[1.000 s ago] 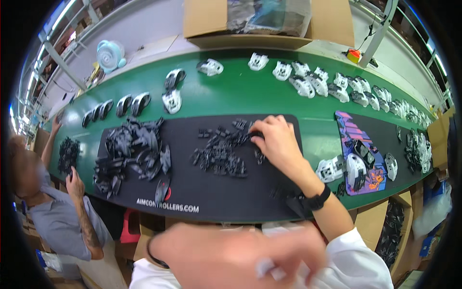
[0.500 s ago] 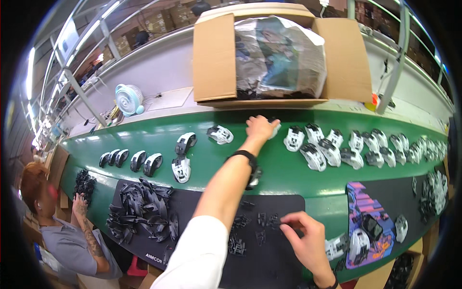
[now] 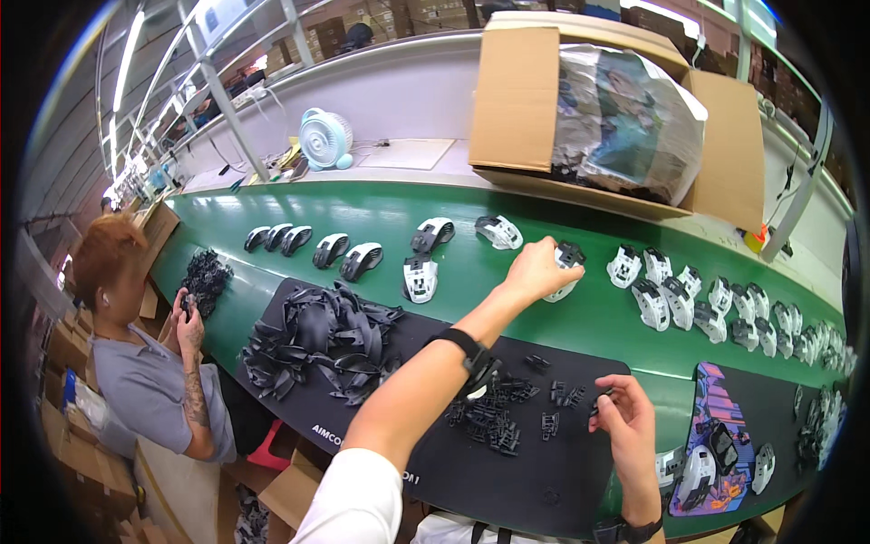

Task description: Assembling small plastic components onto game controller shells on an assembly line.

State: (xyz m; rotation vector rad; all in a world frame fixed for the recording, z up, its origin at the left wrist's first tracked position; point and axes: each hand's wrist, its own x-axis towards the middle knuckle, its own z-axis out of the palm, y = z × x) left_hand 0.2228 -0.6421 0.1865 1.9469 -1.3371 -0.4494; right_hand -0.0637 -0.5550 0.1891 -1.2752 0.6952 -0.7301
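Note:
My left hand (image 3: 535, 270) reaches far over the green conveyor belt (image 3: 544, 317) and closes on a white mouse shell (image 3: 564, 288) with a black part on top. A black watch sits on that wrist. My right hand (image 3: 623, 419) hovers low over the black mat (image 3: 507, 480), pinching a small black plastic part (image 3: 602, 395) between its fingers. Several small black parts (image 3: 494, 417) lie loose on the mat just left of it.
Rows of white mouse shells (image 3: 689, 304) and dark mouse shells (image 3: 313, 245) lie on the belt. A heap of black covers (image 3: 317, 340) fills the mat's left end. An open cardboard box (image 3: 517, 100) stands behind the belt. Another person (image 3: 136, 363) sits at the left. A colourful mat (image 3: 720, 435) is at the right.
My left arm has stretched out to the belt and closed on a white mouse shell. My right hand drew back from the parts pile to the mat's right side.

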